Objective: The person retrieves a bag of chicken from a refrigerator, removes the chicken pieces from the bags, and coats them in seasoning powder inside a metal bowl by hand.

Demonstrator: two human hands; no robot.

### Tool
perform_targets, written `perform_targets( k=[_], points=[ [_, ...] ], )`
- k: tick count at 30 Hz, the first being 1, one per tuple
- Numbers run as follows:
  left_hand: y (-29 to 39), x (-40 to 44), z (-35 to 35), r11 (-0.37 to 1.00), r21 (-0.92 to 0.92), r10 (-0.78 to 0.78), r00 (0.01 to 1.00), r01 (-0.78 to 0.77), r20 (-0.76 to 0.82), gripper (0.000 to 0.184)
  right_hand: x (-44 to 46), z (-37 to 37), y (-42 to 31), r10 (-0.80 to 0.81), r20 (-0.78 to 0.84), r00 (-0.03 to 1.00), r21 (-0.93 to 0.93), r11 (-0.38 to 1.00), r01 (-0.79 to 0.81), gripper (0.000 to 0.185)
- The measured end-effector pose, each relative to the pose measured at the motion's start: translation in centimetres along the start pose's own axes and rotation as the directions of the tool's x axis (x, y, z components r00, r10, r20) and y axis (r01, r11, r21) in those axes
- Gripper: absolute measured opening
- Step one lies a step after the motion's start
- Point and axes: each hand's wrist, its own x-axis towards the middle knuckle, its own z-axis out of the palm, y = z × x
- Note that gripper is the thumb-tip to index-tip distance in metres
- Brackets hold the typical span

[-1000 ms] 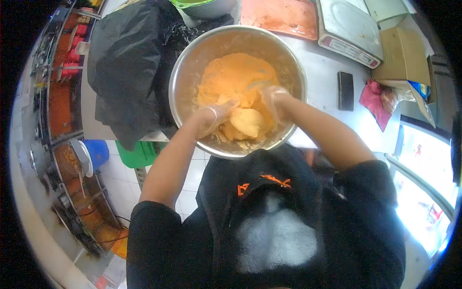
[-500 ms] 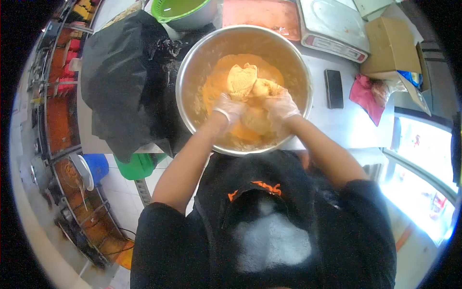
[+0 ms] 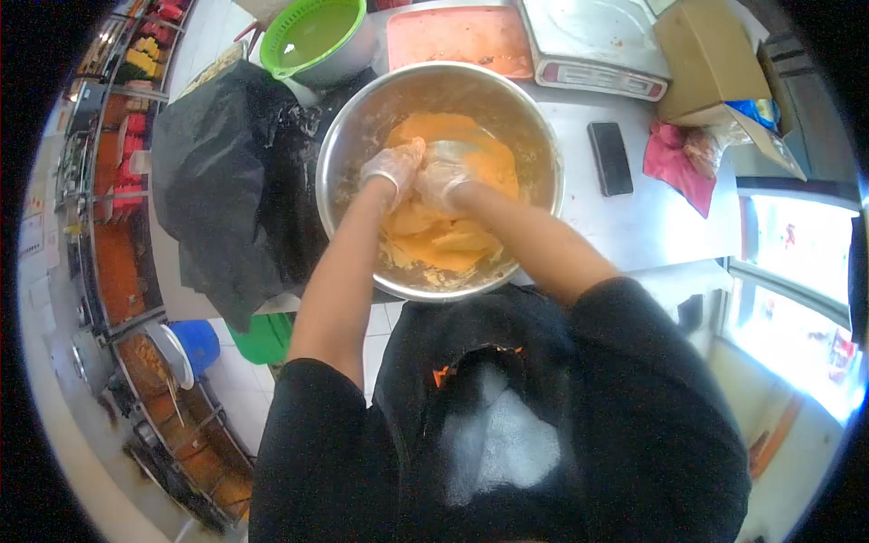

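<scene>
A large steel bowl (image 3: pixel 534 118) holds an orange powdery mixture (image 3: pixel 457 240). Both my hands are inside it in clear plastic gloves. My left hand (image 3: pixel 396 170) is at the left of the mixture, its fingers bent together around something too small to make out, perhaps a pale lump. Close beside it, my right hand (image 3: pixel 445 181) reaches down into the mixture, with its fingertips blurred and partly hidden. Loose orange powder lies behind and to the right of my hands, and clumps lie nearer my body.
Black plastic sheeting (image 3: pixel 213 181) lies left of the bowl. Behind are a green strainer in a tub (image 3: pixel 362 54), a pinkish tray (image 3: pixel 462 38) and a scale (image 3: pixel 597 77). To the right are a phone (image 3: pixel 610 158), a pink cloth (image 3: pixel 674 172) and a cardboard box (image 3: pixel 711 63).
Both hands have come closer together and moved toward the left of the bowl. The pale lumps seen between them half a second ago no longer show there. The whole view has shifted.
</scene>
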Motion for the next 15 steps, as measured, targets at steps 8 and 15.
perform_targets(
  k=[8,15],
  points=[
    [-6.0,-3.0,3.0,0.95,-0.297,-0.005,0.96,0.092,0.281,0.068,-0.4,-2.7,8.7,0.181,0.68,0.71,0.273,0.837,-0.475,0.032],
    [-3.0,-7.9,8.6,0.524,-0.608,-0.086,0.747,0.597,0.659,0.05,-5.7,-8.0,2.2,0.385,0.895,0.226,0.135,0.248,-0.959,0.039]
  ],
)
